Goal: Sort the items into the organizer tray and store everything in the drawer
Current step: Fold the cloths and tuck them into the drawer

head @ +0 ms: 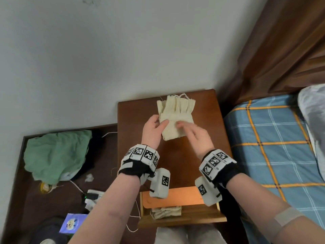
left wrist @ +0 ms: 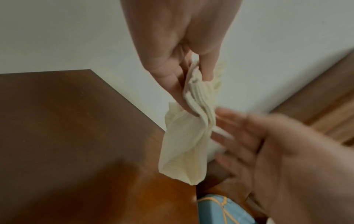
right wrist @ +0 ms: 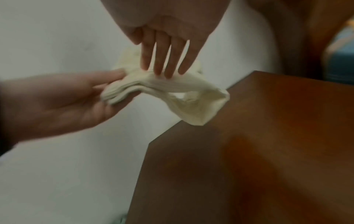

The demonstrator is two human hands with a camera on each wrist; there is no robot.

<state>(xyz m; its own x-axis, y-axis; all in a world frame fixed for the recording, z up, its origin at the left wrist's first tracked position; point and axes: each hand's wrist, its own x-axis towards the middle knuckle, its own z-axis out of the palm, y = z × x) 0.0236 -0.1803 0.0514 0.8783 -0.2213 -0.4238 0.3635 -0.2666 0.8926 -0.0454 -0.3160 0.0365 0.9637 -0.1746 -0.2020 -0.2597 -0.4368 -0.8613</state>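
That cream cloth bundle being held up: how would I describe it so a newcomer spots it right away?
Find the brown wooden nightstand in the corner, between the wall and the blue plaid bed. Above its top, the left hand pinches a cream ribbed cloth bundle while the right hand touches it. Unlike the similar cream bundle in the open drawer below, it is off the wood.

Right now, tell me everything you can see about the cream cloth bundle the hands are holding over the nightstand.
The cream cloth bundle looks like a soft woven fabric, folded in several layers, with frayed loose threads at its far edge. It is held above the brown nightstand top, sagging toward it at one end; the views do not show that end touching the wood. The left hand pinches one layered end between thumb and fingers. The right hand lays straight fingers on the cloth's upper face and is blurred.
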